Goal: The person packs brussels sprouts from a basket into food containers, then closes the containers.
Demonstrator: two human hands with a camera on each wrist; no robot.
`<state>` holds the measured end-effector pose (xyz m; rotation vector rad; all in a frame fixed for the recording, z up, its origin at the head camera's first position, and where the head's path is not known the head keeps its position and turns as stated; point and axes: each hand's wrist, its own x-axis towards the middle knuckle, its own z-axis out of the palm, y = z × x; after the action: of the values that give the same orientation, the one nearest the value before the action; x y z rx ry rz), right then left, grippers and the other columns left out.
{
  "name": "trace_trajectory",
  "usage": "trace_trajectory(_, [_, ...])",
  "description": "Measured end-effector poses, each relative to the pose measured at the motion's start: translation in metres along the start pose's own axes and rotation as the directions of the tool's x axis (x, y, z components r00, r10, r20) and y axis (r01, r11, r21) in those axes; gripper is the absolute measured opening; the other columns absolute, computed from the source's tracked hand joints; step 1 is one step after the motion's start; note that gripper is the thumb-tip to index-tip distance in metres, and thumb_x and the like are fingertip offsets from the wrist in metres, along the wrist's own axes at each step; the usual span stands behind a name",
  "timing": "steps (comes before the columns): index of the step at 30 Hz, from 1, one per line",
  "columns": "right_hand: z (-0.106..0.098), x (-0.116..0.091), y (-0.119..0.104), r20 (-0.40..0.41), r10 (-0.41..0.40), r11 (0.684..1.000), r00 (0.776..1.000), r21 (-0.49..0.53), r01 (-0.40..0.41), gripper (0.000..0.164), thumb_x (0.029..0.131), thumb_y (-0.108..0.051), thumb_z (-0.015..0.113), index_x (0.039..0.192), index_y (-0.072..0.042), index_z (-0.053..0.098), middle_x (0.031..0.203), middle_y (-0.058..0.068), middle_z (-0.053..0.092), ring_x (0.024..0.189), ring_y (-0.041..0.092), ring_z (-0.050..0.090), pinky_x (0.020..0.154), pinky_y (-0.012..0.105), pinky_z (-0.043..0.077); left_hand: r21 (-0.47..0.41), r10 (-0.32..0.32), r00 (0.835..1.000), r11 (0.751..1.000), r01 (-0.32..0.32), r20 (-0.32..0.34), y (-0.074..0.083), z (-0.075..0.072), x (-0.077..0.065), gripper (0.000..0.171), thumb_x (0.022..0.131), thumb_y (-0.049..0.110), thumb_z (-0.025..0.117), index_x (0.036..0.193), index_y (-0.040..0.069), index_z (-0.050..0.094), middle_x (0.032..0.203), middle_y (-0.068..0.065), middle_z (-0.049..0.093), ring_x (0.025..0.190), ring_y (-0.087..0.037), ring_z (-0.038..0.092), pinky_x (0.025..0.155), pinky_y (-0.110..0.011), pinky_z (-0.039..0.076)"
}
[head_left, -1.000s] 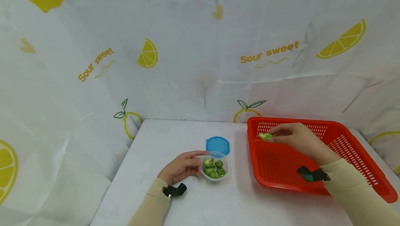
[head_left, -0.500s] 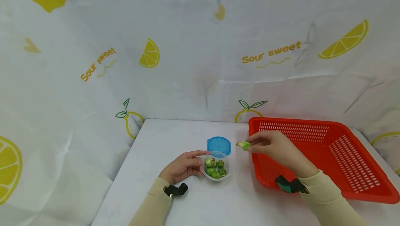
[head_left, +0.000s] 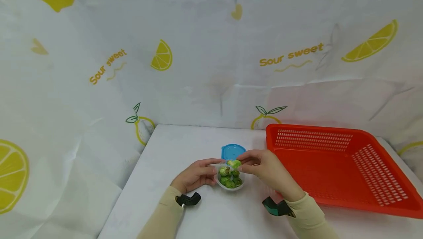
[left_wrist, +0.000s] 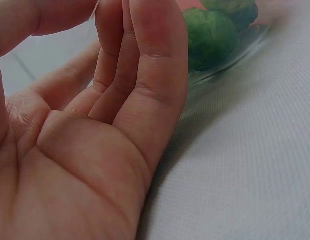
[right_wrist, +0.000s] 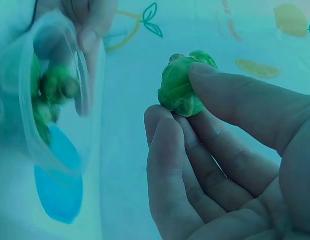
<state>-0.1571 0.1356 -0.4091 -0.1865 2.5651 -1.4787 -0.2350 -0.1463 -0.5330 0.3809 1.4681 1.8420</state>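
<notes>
My right hand (head_left: 264, 167) pinches a pale green Brussels sprout (head_left: 234, 163) between thumb and fingertips, over the far rim of a small clear plastic container (head_left: 243, 182). In the right wrist view the held sprout (right_wrist: 180, 86) has loose outer leaves. Several more sprouts (head_left: 230, 183) lie inside the container, which stands on the table. From the left, my left hand (head_left: 196, 176) holds the container's side, its index finger reaching along the far rim. The left wrist view has the fingers (left_wrist: 157, 65) bent against the container's wall, sprouts (left_wrist: 210, 40) showing behind it.
A blue lid (head_left: 232, 151) lies flat just behind the container, partly covered by the right hand. To the right stands a large red plastic basket (head_left: 317, 167) with slotted walls. A white cloth with lemon prints (head_left: 198, 48) hangs behind the table (head_left: 185, 138).
My right hand has carried the sprout leftward from above the red basket to over the container. The left hand stays at the container, and the view has shifted slightly.
</notes>
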Motion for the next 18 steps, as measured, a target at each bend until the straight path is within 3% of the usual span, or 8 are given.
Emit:
trace_trajectory(7, [0.025, 0.004, 0.008, -0.025, 0.012, 0.999, 1.0, -0.033, -0.013, 0.02, 0.094, -0.017, 0.085, 0.112, -0.011, 0.082, 0.1, 0.0, 0.08, 0.092, 0.014, 0.073, 0.083, 0.034, 0.066, -0.008, -0.008, 1.0, 1.0, 0.008, 0.006, 0.001, 0.003, 0.003, 0.051, 0.108, 0.015, 0.063, 0.158, 0.013, 0.055, 0.103, -0.002, 0.068, 0.082, -0.012, 0.067, 0.082, -0.025, 0.062])
trace_trajectory(13, [0.028, 0.003, 0.01, -0.051, 0.028, 0.997, 0.998, -0.075, -0.032, 0.017, 0.094, -0.013, 0.084, 0.111, -0.013, 0.082, 0.1, -0.001, 0.079, 0.092, 0.015, 0.072, 0.084, 0.036, 0.066, -0.01, -0.013, 1.0, 1.0, 0.013, 0.01, 0.002, 0.002, 0.003, 0.052, 0.107, 0.015, 0.063, 0.158, 0.012, 0.056, 0.12, -0.004, 0.069, 0.083, -0.012, 0.068, 0.082, -0.025, 0.062])
trace_trajectory(18, [0.028, 0.002, 0.01, -0.053, 0.027, 0.997, 0.998, -0.075, -0.031, 0.017, 0.093, -0.01, 0.084, 0.11, -0.011, 0.082, 0.099, 0.001, 0.079, 0.091, 0.015, 0.072, 0.082, 0.035, 0.066, -0.009, -0.01, 1.0, 1.0, 0.011, 0.013, 0.001, -0.002, 0.001, 0.053, 0.108, 0.015, 0.063, 0.16, 0.011, 0.053, 0.117, -0.004, 0.068, 0.083, -0.012, 0.068, 0.082, -0.025, 0.063])
